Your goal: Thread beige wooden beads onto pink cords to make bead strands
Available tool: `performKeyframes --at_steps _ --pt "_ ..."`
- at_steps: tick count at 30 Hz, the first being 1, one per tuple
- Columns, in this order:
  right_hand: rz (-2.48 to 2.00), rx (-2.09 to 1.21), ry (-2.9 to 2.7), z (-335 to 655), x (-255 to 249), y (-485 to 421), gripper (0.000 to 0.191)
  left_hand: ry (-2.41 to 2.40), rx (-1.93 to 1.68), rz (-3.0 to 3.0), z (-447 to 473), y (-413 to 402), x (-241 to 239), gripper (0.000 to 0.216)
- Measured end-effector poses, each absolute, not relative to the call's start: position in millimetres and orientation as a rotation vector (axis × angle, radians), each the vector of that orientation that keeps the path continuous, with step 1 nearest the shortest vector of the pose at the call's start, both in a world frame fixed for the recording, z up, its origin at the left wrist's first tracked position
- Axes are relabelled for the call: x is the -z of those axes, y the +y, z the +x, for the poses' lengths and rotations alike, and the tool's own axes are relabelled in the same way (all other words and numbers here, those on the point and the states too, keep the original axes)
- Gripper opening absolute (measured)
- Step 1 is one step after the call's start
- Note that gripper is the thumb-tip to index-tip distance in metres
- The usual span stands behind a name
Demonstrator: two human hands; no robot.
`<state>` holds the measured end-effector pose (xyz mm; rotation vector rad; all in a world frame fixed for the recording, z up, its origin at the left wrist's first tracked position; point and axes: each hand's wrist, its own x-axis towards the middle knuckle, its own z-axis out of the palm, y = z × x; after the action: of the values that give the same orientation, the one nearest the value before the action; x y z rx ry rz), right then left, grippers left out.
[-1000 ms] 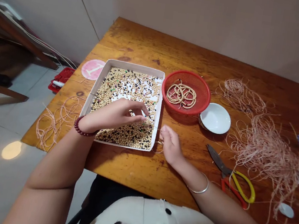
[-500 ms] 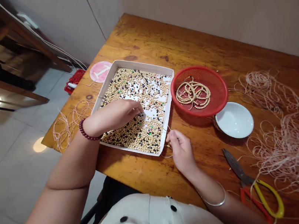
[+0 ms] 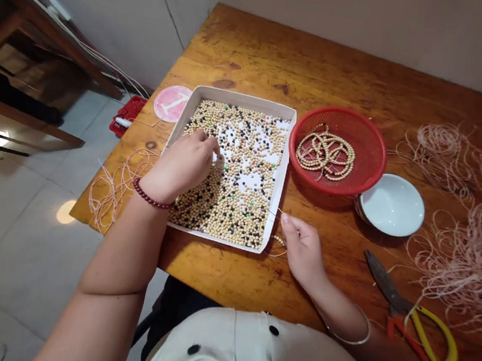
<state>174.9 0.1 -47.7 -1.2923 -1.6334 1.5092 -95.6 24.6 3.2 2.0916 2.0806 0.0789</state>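
Observation:
A shallow white box [image 3: 281,180] holds a layer of small beads [image 3: 239,222], mostly cream, with black and a few green ones. My left hand [image 3: 189,161] is over the box's left half, fingers bent down and drawn together at the beads; whatever is between the fingertips is hidden. Just outside the box's right wall, my right hand [image 3: 303,247] pinches a thin needle [image 3: 273,213] that points left over the rim. Below that hand a short strand of cream beads [image 3: 279,240] shows on a looped thread.
A red plastic basket [image 3: 374,155] with strung bead loops [image 3: 329,154] stands right of the box, touching a white bowl [image 3: 394,203]. Scissors [image 3: 399,303] lie nearer me, beside heaped pink thread [image 3: 478,258]. More thread [image 3: 115,192] and a pink round disc [image 3: 171,104] are at left.
My left hand has moved left and away from me over the beads, its fingers bending further down. My right hand still pinches the needle by the box's right wall. The view has shifted slightly.

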Motion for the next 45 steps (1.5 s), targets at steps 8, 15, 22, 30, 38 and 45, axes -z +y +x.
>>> performKeyframes --at_steps 8,15,22,30,38,45 --pt "-1.326 -1.711 -1.459 181 51 5 0.050 1.937 0.003 1.978 -83 25 -12 0.018" --pt "-1.288 -1.848 -1.248 178 47 11 0.049 1.633 -0.053 1.889 -79 22 -16 0.013" --pt "-1.336 -1.827 -1.122 178 42 7 0.049 1.378 -0.044 1.857 -69 19 -20 0.020" --pt "-1.335 -1.839 -1.141 179 39 3 0.048 1.351 -0.048 1.869 -51 22 -18 0.018" --pt "-1.337 -1.839 -1.091 178 40 1 0.046 1.497 -0.041 2.066 -56 21 -11 0.028" --pt "-1.373 -1.836 -1.204 180 39 0 0.044 1.542 0.035 2.092 -58 22 -4 0.037"
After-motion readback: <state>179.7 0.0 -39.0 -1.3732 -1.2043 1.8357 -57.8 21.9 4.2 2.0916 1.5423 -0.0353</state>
